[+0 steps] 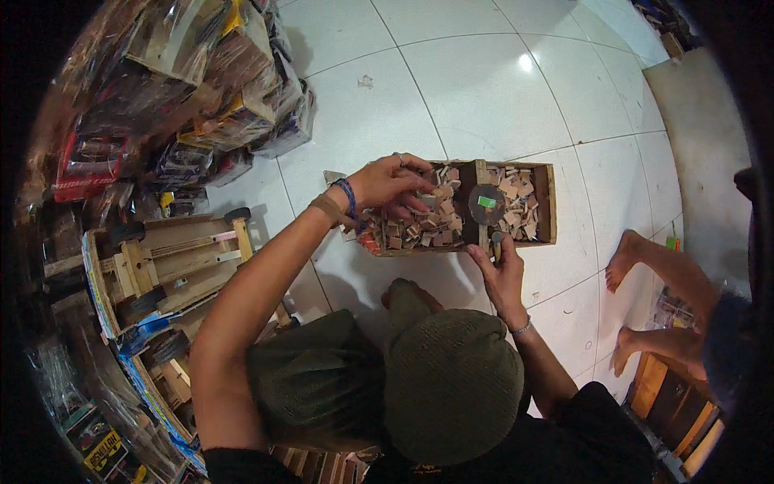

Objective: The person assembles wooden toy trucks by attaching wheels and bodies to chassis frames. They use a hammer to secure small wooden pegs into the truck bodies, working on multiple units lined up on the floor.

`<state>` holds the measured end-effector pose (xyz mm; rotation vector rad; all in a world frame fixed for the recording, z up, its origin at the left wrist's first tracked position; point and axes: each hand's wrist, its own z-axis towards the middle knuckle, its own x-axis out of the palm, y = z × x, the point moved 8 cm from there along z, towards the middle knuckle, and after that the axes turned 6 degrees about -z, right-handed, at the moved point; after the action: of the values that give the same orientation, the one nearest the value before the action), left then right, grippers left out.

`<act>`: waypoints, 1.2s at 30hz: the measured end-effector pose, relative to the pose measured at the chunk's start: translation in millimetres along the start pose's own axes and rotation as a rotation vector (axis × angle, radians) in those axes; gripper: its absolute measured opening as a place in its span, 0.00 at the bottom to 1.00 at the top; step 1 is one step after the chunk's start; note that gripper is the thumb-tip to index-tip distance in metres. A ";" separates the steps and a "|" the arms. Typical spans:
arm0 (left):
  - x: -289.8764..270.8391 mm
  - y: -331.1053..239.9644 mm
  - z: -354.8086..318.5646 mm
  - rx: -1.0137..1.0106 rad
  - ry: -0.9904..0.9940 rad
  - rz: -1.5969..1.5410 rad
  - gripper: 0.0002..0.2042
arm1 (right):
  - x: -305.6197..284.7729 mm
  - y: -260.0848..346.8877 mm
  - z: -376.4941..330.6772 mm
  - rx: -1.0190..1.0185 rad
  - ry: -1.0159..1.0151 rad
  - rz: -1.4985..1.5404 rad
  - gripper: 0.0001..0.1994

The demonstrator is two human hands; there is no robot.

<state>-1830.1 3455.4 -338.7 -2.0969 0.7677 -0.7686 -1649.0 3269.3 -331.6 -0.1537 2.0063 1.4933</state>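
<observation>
Seen from the head camera: a person sits on the white tiled floor (484, 89) over a shallow wooden tray (548, 202) split by a central crossbar. The left hand (387, 184) is curled down into the tray's left compartment, fingertips closing among a heap of small wooden blocks (427, 222); whether it has actually lifted one cannot be told. The right hand (501, 270) rests against the tray's near edge by the crossbar, fingers pinched around a small dark object (497, 239) too small to identify. On the crossbar sits a dark round disc (487, 204) with a green piece on top.

Judging by the tray, the sorting looks well short of finished: the left compartment is packed with blocks, and the right compartment holds a thinner scatter.

Left of the tray stand plastic-wrapped bundles of goods (218, 89), and nearer the person wooden toy trucks (161, 266) lie in a row. Right of the tray, another person's bare feet (625, 262) rest on the tiles, with a wooden crate (669, 399) beside them. A light reflects off the glossy floor beyond the tray.
</observation>
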 end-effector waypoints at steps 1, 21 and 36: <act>-4.7 -10.8 -2.2 0.100 -0.073 0.291 0.17 | -2.0 -0.5 0.6 -0.002 0.020 -0.015 0.18; 42.8 18.3 -6.0 0.354 0.020 1.459 0.20 | -125.2 6.3 82.1 -0.169 -0.247 -0.443 0.15; 35.0 7.5 -18.0 0.353 0.004 1.033 0.14 | -108.7 -21.0 121.1 -0.175 -0.318 -0.327 0.18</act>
<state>-1822.8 3418.2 -325.9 -1.1304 1.4099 -0.2826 -1503.4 3341.7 -309.9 -0.2835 1.5181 1.3818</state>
